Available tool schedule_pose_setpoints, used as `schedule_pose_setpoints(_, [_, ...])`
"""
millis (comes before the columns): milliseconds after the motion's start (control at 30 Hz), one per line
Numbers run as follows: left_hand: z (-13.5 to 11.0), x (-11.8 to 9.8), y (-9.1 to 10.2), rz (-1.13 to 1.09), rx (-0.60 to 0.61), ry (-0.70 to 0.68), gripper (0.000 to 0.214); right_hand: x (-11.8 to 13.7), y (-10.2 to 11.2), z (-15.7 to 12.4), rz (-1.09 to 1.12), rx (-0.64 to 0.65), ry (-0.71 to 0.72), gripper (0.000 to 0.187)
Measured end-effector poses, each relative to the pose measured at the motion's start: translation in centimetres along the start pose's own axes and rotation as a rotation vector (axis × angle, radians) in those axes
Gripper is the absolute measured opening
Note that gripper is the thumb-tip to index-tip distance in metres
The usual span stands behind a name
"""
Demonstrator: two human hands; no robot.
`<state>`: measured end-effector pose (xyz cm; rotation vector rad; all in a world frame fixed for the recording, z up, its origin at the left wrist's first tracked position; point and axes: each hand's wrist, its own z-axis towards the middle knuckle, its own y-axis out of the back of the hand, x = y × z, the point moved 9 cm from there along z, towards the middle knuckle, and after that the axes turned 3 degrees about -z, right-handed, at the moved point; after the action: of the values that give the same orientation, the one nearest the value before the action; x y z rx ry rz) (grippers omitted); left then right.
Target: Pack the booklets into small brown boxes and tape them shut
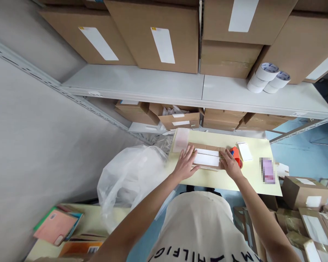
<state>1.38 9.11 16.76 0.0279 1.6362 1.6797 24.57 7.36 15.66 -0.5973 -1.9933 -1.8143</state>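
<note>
Plainly, neither grip is closed. The left hand (186,163) lies flat with its fingers spread on the left end of the small box (205,147), and the right hand (230,164) presses open on the right end. The box lies flat near the middle of the counter (215,181), its white label (206,159) facing up between the hands.

Only downward pressure holds the box, so an uneven push could skid it or crease the label. The red tape dispenser (237,155) sits just beside the right hand, and a sideways sweep could knock it into the white card (245,151). The clear sheet (181,140) near the left fingertips could be brushed away.

Bare counter lies toward the near edge. A plastic bag (128,178) crowds the left edge, and the shelf (153,83) closes in the far side.
</note>
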Motion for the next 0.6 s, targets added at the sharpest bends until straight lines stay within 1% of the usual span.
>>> schedule_pose_setpoints(33, [0.5, -0.3, -0.4, 0.043, 0.037, -0.010, 0.075, 0.0, 0.0, 0.1, 0.007, -0.008, -0.004, 0.044])
schedule_pose_setpoints(100, [1.4, -0.3, -1.3, 0.081, 0.080, -0.001, 0.081, 0.0, 0.0, 0.4, 0.032, -0.024, -0.003, 0.044])
schedule_pose_setpoints(200, [2.6, 0.0, -2.1, 0.067, 0.091, 0.002, 0.084, -0.2, 0.0, 1.3, 0.089, -0.040, 0.012, 0.044])
schedule_pose_setpoints(267, [2.8, -0.1, -2.3, 0.046, 0.077, -0.009, 0.085, -0.6, 0.1, 1.5, 0.116, -0.047, 0.010, 0.043])
schedule_pose_setpoints(333, [2.1, -0.3, -2.5, 0.025, 0.064, -0.014, 0.085, -1.0, 0.0, 0.9, 0.133, -0.045, -0.002, 0.043])
schedule_pose_setpoints(500, [-1.6, -1.4, -3.1, -0.026, 0.062, -0.008, 0.083, -1.3, -0.9, -2.8, 0.159, -0.030, -0.001, 0.044])
schedule_pose_setpoints(533, [-1.7, -1.4, -3.3, -0.036, 0.064, -0.004, 0.083, -1.4, -1.0, -3.0, 0.151, -0.035, 0.000, 0.044])
schedule_pose_setpoints(600, [-1.0, -0.8, -3.9, -0.058, 0.085, 0.009, 0.084, -1.7, -1.1, -2.3, 0.128, -0.045, -0.007, 0.044])
